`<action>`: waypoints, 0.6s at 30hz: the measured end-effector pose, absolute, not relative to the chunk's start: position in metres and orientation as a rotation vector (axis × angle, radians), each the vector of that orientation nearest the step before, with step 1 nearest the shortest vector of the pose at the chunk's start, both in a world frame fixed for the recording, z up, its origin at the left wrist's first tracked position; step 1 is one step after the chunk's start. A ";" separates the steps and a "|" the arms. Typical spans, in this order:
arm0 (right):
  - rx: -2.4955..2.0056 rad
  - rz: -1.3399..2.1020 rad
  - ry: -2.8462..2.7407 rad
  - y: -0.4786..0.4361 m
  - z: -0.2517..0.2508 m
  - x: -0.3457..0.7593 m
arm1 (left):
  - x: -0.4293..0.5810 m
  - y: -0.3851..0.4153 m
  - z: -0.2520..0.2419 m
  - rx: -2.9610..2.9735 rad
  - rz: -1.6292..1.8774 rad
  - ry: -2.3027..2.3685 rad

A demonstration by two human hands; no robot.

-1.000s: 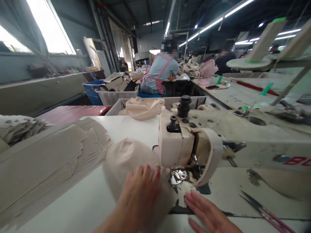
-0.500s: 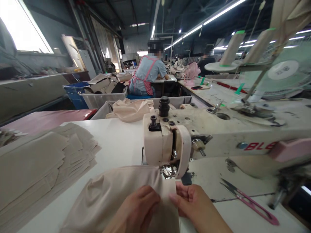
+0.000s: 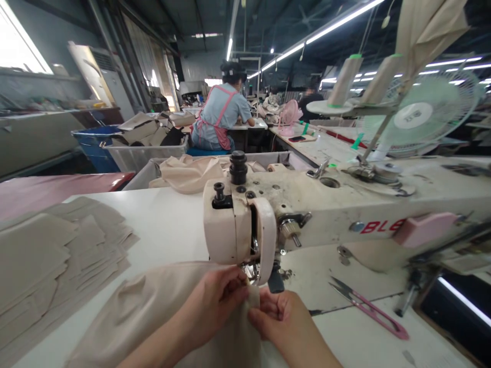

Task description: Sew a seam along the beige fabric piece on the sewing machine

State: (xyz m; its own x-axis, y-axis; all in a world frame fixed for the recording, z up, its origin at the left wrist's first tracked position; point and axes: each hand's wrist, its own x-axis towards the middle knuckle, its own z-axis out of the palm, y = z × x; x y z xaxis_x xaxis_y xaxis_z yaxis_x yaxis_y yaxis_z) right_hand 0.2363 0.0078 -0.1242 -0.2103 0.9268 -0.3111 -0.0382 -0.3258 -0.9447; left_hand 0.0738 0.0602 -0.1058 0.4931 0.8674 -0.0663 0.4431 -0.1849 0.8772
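Note:
A beige fabric piece [image 3: 153,312] lies bunched on the white table [image 3: 172,225] in front of the cream sewing machine [image 3: 307,214]. My left hand [image 3: 215,301] pinches the fabric's edge just under the machine's head, close to the presser foot [image 3: 251,271]. My right hand [image 3: 280,322] grips the same edge from the right, fingers curled, touching the left hand's fingertips. The needle area is partly hidden by my hands.
A stack of cut beige pieces [image 3: 49,260] sits on the left. Pink thread snips [image 3: 368,309] lie to the right. Behind the machine are a bin with cloth [image 3: 187,174], thread cones [image 3: 345,82], a fan [image 3: 418,115] and a seated person [image 3: 220,117] at another table.
Both hands went from lying flat on the fabric to pinching its edge at the presser foot. The fabric was pulled toward me and the view shifted right.

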 end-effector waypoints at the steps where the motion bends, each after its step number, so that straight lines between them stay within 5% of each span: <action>1: -1.311 1.612 -1.136 0.005 -0.124 0.236 | 0.074 0.060 -0.106 1.807 0.578 1.119; 8: -1.229 0.467 -2.160 -0.011 -0.142 0.246 | 0.082 0.062 -0.095 1.715 0.560 1.367; 18: -1.175 0.290 -2.311 0.005 -0.129 0.247 | 0.082 0.078 -0.092 1.692 0.488 1.385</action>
State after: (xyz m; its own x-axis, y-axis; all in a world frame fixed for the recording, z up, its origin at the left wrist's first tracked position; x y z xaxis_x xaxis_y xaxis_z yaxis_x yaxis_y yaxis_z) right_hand 0.2465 0.0046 -0.1288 -0.4836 0.7992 0.3568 0.6862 0.5993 -0.4123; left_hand 0.0819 0.0775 -0.0923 0.3036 0.9276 -0.2179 0.5856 -0.0013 0.8106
